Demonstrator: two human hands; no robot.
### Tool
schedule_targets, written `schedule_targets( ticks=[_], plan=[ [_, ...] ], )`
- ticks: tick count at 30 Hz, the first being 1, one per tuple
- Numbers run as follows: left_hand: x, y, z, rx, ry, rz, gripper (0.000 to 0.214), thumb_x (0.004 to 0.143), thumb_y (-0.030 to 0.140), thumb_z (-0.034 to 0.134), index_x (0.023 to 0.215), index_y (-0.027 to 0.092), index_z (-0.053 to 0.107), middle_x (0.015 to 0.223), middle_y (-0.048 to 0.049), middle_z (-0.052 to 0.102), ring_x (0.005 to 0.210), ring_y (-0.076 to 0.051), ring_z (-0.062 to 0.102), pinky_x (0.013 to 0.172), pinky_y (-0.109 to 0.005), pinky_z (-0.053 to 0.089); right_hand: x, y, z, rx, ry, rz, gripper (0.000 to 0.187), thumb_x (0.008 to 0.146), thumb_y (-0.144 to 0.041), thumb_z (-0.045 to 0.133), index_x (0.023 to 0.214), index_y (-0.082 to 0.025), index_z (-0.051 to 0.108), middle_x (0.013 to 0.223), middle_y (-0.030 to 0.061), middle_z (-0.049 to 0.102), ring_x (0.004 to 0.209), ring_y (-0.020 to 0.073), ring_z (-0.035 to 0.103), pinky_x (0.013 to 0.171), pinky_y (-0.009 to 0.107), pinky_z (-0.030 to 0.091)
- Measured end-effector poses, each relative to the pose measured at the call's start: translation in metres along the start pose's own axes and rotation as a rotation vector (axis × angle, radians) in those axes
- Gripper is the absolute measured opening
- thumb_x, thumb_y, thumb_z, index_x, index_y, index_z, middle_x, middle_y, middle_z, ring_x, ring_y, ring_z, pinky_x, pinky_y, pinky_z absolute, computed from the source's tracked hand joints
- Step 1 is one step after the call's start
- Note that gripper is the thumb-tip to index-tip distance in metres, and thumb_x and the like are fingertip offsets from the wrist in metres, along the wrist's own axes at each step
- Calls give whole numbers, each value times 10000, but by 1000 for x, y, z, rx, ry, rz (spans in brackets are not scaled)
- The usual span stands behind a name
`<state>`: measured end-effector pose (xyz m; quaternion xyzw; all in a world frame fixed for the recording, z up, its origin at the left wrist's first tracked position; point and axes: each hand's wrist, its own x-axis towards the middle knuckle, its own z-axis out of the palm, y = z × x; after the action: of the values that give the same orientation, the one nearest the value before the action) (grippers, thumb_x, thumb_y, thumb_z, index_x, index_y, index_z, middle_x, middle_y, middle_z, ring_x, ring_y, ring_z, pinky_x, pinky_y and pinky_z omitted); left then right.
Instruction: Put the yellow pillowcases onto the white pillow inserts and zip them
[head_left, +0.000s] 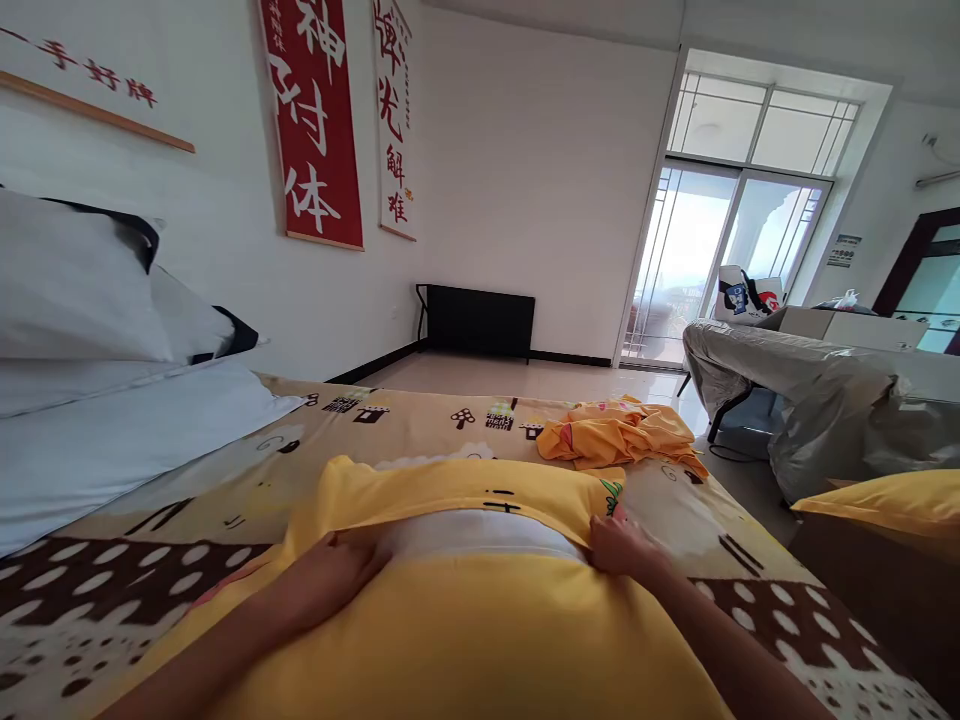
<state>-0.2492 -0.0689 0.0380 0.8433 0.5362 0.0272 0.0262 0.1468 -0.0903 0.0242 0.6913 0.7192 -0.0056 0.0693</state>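
Observation:
A yellow pillowcase (480, 640) lies in front of me, with a white pillow (480, 535) showing through its long opening. My left hand (345, 580) is at the left end of this opening, its fingers tucked under the far flap and mostly hidden, so I cannot tell how they are closed. At the opposite end, my right hand (622, 545) is closed on the pillowcase edge, beside a small green and red print. The far flap bulges upward between both hands.
Under the pillowcase spreads a patterned bed cover (420, 410). A crumpled orange cloth (622, 435) lies on it toward the far right. White pillows (82, 290) are stacked at left. A plastic-covered table (810, 360) and another yellow item (892, 510) stand at right.

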Motion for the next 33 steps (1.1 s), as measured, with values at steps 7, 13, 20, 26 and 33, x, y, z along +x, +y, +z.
schedule_targets(
  ticks=[7, 13, 20, 26, 33],
  plan=[
    [7, 83, -43, 205, 145, 149, 278, 783, 107, 347, 822, 151, 619, 883, -132, 631, 842, -264, 589, 762, -389, 446, 5, -13, -38, -85, 52, -83, 358, 694, -182, 604, 1045, -117, 635, 996, 193, 684, 937, 336, 643, 785, 441, 462],
    [55, 180, -43, 84, -30, 624, 310, 843, 246, 346, 963, 152, 616, 977, -134, 656, 852, -255, 628, 740, -362, 484, 24, -61, -73, -110, 110, -188, 300, 818, -137, 487, 1089, -104, 612, 1035, 187, 674, 969, 276, 639, 814, 384, 436],
    [78, 194, 19, 51, -210, 530, 422, 843, 410, 340, 884, 191, 698, 851, -142, 707, 745, -296, 660, 629, -396, 483, 35, -43, -63, -82, 83, -200, 299, 696, -115, 599, 990, -119, 656, 983, 179, 685, 913, 294, 655, 705, 340, 470],
    [83, 181, 46, -195, -144, 503, 419, 878, 373, 299, 878, 197, 679, 885, -81, 707, 777, -234, 653, 696, -350, 494, 29, -11, -22, 30, 190, -86, 268, 772, -87, 443, 964, -174, 609, 967, 93, 683, 891, 225, 644, 682, 276, 422],
    [112, 230, 17, 37, -244, 653, 112, 649, 252, 567, 569, 235, 644, 647, -155, 657, 743, -341, 627, 697, -502, 456, 12, 9, -31, 201, 417, 1, 270, 738, -62, 437, 890, -198, 614, 976, 67, 643, 919, 204, 584, 762, 281, 368]
  ],
)
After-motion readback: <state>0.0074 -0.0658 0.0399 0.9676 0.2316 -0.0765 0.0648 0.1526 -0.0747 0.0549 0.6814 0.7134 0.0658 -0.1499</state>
